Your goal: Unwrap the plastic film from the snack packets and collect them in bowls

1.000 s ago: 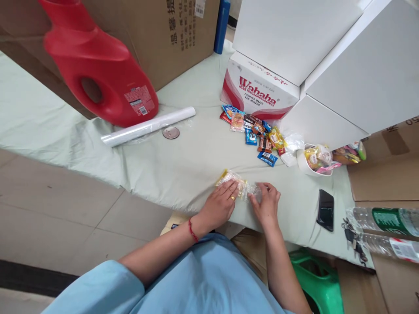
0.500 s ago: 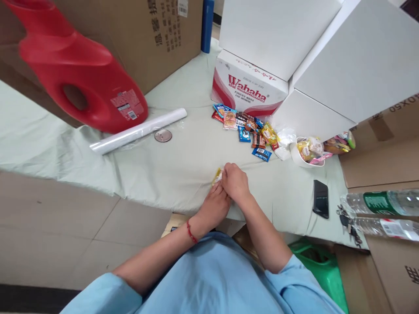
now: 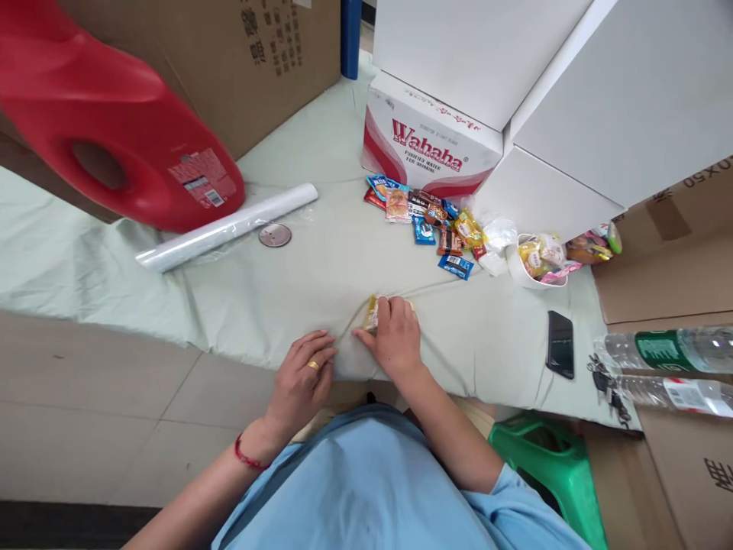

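A small yellow snack packet [image 3: 372,313] lies at the near part of the cloth-covered table, partly covered by my right hand [image 3: 395,336]. The fingers of that hand curl over the packet from above, with the thumb stretched to its left. To the left, at the table's front edge, my left hand [image 3: 305,376] rests with loosely bent fingers, a ring on one of them. Nothing shows in it, and it is apart from the packet.
Behind are a heap of wrapped snacks [image 3: 424,231], a Wahaba-printed carton [image 3: 427,145] and a white bowl [image 3: 518,269] of snacks. A phone [image 3: 560,344] and two bottles lie right. Left are a plastic roll [image 3: 229,227], a round disc [image 3: 275,234] and a red jug [image 3: 143,114].
My hands were together at the packet; the left has let go and moved left to the table edge. The right now lies over the packet. The view has shifted slightly.
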`<action>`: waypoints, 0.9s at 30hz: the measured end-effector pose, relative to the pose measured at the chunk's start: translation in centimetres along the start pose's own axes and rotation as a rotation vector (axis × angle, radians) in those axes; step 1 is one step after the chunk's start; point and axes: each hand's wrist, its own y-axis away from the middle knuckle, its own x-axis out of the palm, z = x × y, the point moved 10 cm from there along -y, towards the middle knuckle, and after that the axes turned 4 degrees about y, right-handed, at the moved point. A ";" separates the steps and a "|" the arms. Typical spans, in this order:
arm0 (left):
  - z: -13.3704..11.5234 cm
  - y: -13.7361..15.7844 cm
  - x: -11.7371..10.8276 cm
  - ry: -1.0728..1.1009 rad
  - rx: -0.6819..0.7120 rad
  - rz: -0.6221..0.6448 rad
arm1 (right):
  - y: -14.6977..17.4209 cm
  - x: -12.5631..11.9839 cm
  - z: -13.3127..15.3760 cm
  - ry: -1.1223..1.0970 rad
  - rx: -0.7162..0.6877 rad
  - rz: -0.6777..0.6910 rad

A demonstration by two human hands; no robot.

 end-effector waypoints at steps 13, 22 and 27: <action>1.5 -1.4 7.5 1.068 -0.913 0.125 | 4.4 -1.1 -7.8 -1.505 0.404 0.107; -0.3 -1.8 10.4 0.731 -0.768 0.381 | 8.5 1.4 -10.7 -1.447 0.494 0.033; 2.0 -3.9 6.3 0.431 -0.623 0.224 | 8.9 -1.1 -27.1 -1.327 0.772 -0.328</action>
